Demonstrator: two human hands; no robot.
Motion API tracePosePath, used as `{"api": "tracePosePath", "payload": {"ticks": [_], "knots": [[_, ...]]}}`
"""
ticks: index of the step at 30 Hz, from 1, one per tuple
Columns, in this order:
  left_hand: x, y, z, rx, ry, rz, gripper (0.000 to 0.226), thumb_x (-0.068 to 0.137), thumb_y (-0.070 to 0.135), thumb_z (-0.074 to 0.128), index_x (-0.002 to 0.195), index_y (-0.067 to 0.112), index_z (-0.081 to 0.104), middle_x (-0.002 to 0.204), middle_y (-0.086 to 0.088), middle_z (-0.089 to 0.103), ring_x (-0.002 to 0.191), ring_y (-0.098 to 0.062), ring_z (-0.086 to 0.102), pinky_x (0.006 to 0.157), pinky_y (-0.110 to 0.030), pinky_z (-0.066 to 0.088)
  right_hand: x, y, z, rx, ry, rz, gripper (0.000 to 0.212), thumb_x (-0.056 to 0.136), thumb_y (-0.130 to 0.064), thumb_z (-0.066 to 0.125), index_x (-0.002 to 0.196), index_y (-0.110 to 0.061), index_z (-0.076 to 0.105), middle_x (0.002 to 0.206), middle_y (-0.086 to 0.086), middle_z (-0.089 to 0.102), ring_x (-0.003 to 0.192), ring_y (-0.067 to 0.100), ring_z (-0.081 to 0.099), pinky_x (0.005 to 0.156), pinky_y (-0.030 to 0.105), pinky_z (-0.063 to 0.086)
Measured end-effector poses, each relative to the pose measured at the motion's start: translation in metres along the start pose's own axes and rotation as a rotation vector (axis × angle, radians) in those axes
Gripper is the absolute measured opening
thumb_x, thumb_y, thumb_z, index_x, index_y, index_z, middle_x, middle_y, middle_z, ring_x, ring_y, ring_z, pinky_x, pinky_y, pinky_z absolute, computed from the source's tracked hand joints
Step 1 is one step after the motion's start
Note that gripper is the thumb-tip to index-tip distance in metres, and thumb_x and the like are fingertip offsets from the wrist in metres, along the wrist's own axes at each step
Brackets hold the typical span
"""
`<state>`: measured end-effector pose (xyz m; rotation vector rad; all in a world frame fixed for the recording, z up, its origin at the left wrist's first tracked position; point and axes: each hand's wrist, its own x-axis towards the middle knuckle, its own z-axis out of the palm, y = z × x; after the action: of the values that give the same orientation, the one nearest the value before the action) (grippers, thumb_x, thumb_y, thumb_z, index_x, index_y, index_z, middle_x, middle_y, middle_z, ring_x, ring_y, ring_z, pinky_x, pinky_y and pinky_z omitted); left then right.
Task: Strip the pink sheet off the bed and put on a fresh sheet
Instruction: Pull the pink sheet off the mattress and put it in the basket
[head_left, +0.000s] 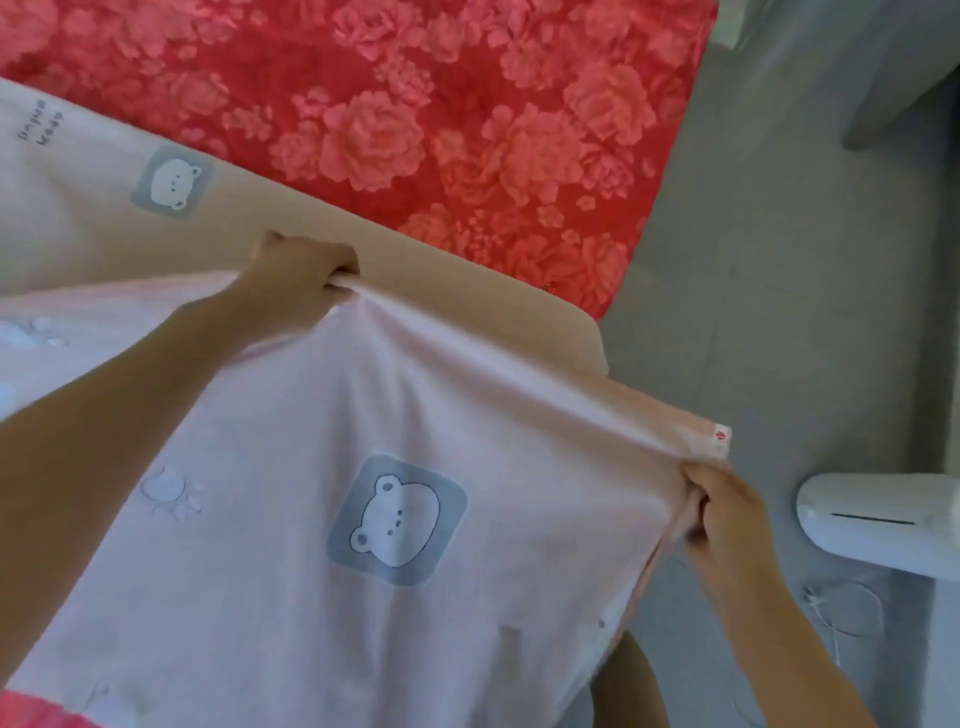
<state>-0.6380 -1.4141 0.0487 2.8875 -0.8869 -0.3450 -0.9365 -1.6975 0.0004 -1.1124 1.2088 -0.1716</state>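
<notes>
A pale pink sheet (291, 426) printed with grey squares of white bear faces is stretched between my hands, folded over itself. My left hand (301, 270) grips its upper edge in a fist near the middle of the view. My right hand (722, 504) pinches the corner at the right, just below a small white tag. Another layer of the same sheet lies flat beneath at the upper left. Beyond it the bed shows a red cover (441, 104) with large pink roses.
Grey floor (779, 286) runs along the bed's right side. A white plastic appliance (883, 519) stands on it at the right edge, with a thin cord looping on the floor below. A grey furniture corner sits at the top right.
</notes>
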Motion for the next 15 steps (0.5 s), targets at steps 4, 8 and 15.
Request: {"api": "tracePosePath", "payload": {"ticks": [4,8,15], "knots": [[0.081,0.035,0.039,0.254,-0.178,0.043,0.01,0.091,0.019,0.053,0.095,0.02,0.062,0.094,0.003,0.063,0.097,-0.025,0.054,0.085,-0.034,0.026,0.088,-0.005,-0.006,-0.108,0.074,0.054,0.025,0.086,0.003,0.047,0.066,-0.012,0.052,0.051,-0.003,0.05,0.054,0.015,0.043,0.045,0.018,0.036],[0.1,0.021,0.099,0.309,-0.318,-0.018,0.014,0.092,0.028,0.056,0.102,0.023,0.064,0.102,0.006,0.067,0.099,-0.022,0.058,0.086,-0.032,0.026,0.146,0.017,-0.003,-0.195,0.006,0.243,0.013,0.083,0.001,0.053,0.073,-0.007,0.056,0.063,0.01,0.055,0.058,0.019,0.053,0.056,0.027,0.041],[0.117,-0.022,0.107,0.42,-0.386,-0.234,0.01,0.09,0.026,0.055,0.083,0.025,0.063,0.08,-0.001,0.064,0.086,-0.026,0.059,0.08,-0.034,0.027,0.191,0.032,0.0,-0.249,-0.058,0.395,0.016,0.085,0.009,0.051,0.077,-0.003,0.06,0.068,0.011,0.059,0.061,0.022,0.056,0.057,0.028,0.044]]}}
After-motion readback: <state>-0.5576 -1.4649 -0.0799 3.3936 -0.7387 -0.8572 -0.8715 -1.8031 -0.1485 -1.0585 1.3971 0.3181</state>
